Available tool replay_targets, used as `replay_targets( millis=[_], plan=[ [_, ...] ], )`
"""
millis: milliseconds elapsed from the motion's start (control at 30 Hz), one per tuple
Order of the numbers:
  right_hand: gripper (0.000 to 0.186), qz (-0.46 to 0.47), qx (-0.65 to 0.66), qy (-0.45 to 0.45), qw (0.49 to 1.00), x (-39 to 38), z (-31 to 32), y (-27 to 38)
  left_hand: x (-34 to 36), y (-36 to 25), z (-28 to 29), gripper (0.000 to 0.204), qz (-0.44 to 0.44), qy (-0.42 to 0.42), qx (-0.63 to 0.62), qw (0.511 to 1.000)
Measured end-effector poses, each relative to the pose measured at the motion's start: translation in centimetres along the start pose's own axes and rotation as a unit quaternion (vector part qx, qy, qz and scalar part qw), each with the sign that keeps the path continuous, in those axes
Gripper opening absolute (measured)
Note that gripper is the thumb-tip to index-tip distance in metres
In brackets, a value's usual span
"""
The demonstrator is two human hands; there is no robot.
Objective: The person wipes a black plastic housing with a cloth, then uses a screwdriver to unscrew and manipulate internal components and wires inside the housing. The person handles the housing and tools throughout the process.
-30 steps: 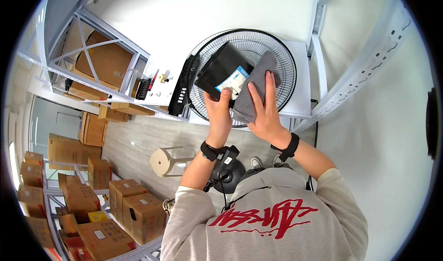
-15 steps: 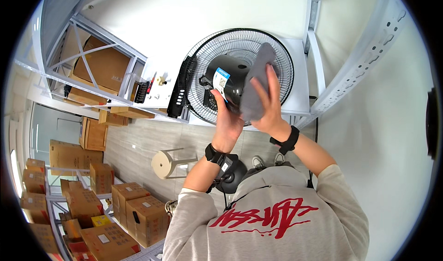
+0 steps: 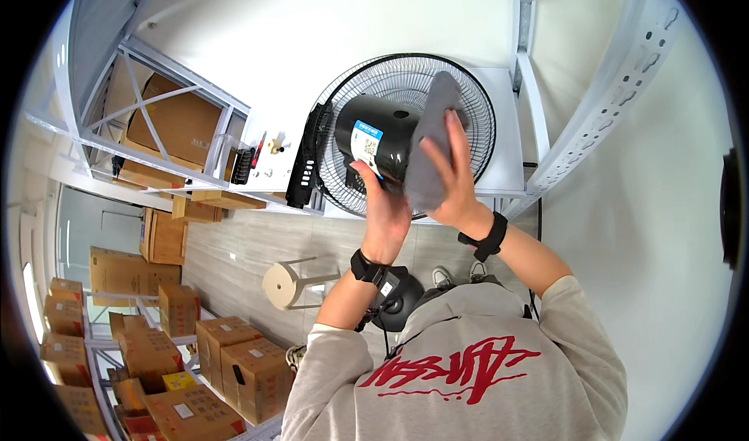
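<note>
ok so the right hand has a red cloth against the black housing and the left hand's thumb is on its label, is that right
Not quite: the cloth is grey, not red, as the head view shows. The right hand does have it against the black housing, and the left hand's thumb is on its label.

A white sticker (image 3: pixel 368 138) with a blue top band stood on the black housing (image 3: pixel 396 143), carrying a square dark code and print too small to read. Bold, brush-like red lettering (image 3: pixel 470 365) ran across the pale sweatshirt (image 3: pixel 507 421), with a thin wavy red line (image 3: pixel 452 396) below it. White labels sat on the large front carton (image 3: pixel 207 421) and the taped carton (image 3: pixel 269 386), their wording too small to make out
</note>
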State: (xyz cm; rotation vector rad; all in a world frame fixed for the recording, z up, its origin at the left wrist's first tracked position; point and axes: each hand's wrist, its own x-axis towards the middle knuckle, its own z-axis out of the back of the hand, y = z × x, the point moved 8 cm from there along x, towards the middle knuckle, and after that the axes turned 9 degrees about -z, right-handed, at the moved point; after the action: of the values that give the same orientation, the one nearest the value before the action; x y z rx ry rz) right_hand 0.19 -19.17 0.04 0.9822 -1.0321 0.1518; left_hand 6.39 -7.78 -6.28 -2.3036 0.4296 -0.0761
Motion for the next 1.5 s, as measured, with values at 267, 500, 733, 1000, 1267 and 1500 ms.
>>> replay_targets(
  millis=[267, 500, 733, 1000, 1267, 1500],
  plan=[
    [0.063, -0.071, 0.110, 0.032, 0.991, 1.4, -0.2, -2.1, 0.6, -0.4, 0.6, 0.080, -0.073, 0.026, 0.043, 0.996],
    [0.074, -0.068, 0.025, 0.086, 0.994, 1.7, 0.5, -1.4, 2.1, -0.9, 3.3, 0.072, -0.173, 0.056, 0.127, 0.975],
    [0.081, -0.030, -0.085, 0.116, 0.989, 0.8, -0.8, -0.8, 2.7, -2.0, 5.3, 0.068, -0.274, 0.052, 0.256, 0.926],
    [0.086, -0.103, 0.003, 0.110, 0.989, 2.7, 0.4, -1.4, 2.0, -3.8, 2.6, 0.104, -0.295, 0.142, 0.306, 0.894],
    [0.085, -0.110, 0.100, 0.088, 0.985, 1.5, 0.9, -3.3, 0.6, -4.1, -1.3, 0.113, -0.303, 0.195, 0.321, 0.876],
    [0.061, -0.192, 0.256, 0.119, 0.940, 3.2, 1.2, -2.8, 0.5, -5.0, -1.4, 0.125, -0.270, 0.232, 0.271, 0.894]
  ],
)
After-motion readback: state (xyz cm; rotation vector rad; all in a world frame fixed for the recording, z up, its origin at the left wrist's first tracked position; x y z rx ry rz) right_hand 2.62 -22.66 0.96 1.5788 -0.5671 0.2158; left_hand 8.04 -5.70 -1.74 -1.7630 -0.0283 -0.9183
